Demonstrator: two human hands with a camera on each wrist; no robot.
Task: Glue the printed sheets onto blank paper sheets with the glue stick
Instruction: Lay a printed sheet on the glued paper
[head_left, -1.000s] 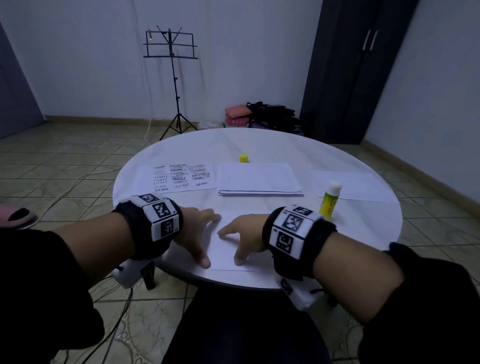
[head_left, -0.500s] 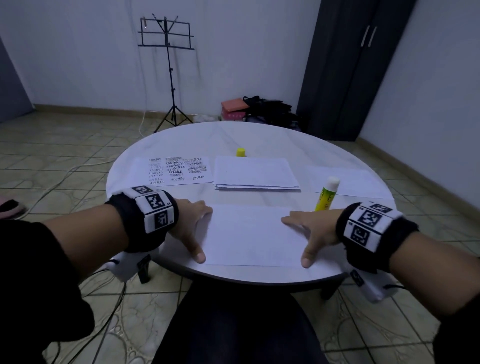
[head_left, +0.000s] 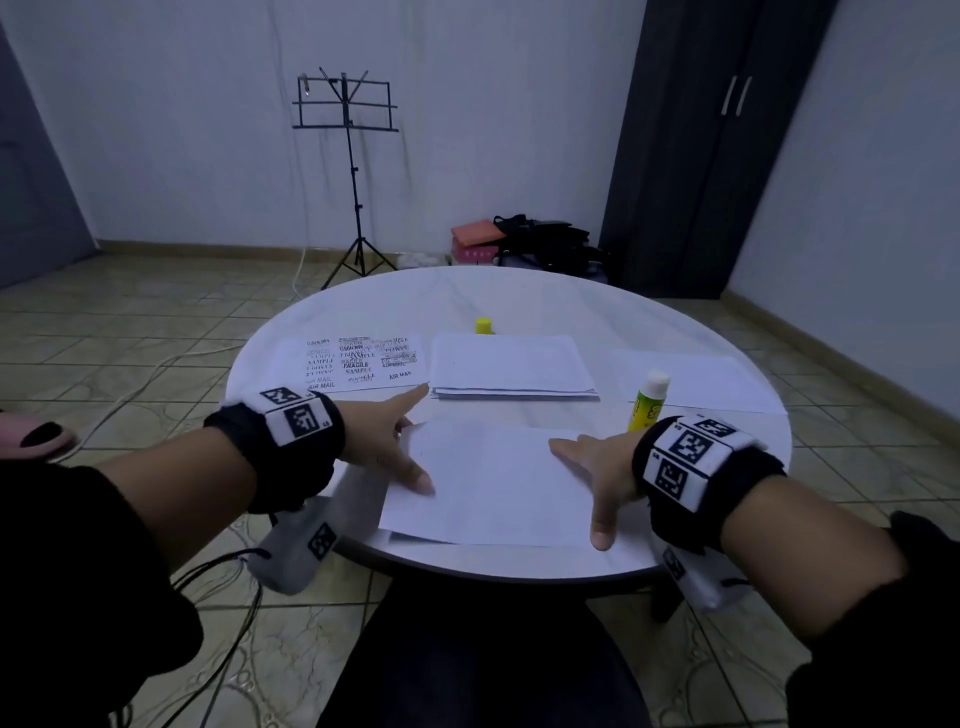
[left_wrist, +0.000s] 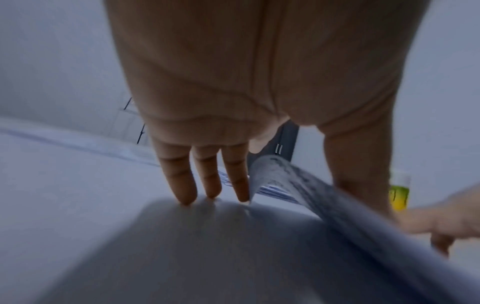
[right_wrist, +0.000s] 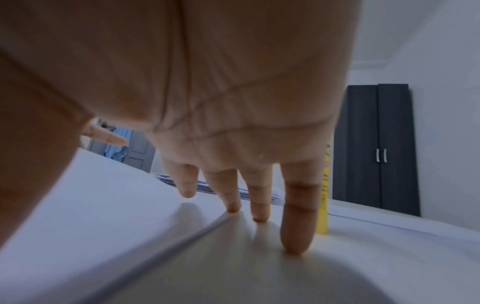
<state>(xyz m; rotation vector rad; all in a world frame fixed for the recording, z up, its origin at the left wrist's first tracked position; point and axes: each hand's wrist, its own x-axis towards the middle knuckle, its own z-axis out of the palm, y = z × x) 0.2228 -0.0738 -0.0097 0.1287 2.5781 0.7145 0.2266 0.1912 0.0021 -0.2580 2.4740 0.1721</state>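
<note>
A white sheet (head_left: 488, 483) lies at the near edge of the round table (head_left: 519, 301). My left hand (head_left: 387, 441) is at its left edge, thumb on top and index finger pointing forward. In the left wrist view that edge of the sheet (left_wrist: 324, 197) curls up, showing print underneath, while three fingertips (left_wrist: 207, 189) touch the table. My right hand (head_left: 597, 467) lies flat on the sheet's right edge, fingers (right_wrist: 257, 197) straight. The glue stick (head_left: 647, 400) stands beyond my right hand. Behind lie a printed sheet (head_left: 363, 364) and a stack of blank paper (head_left: 511, 366).
A yellow cap (head_left: 484, 326) stands behind the paper stack. Another white sheet (head_left: 696, 379) lies at the table's right side. On the floor beyond are a music stand (head_left: 348, 156), bags (head_left: 540, 244) and a dark cupboard (head_left: 717, 145). Cables hang at the lower left.
My right hand slid from the sheet's middle to its right edge. My left hand moved forward and inward, and the sheet's left edge has lifted.
</note>
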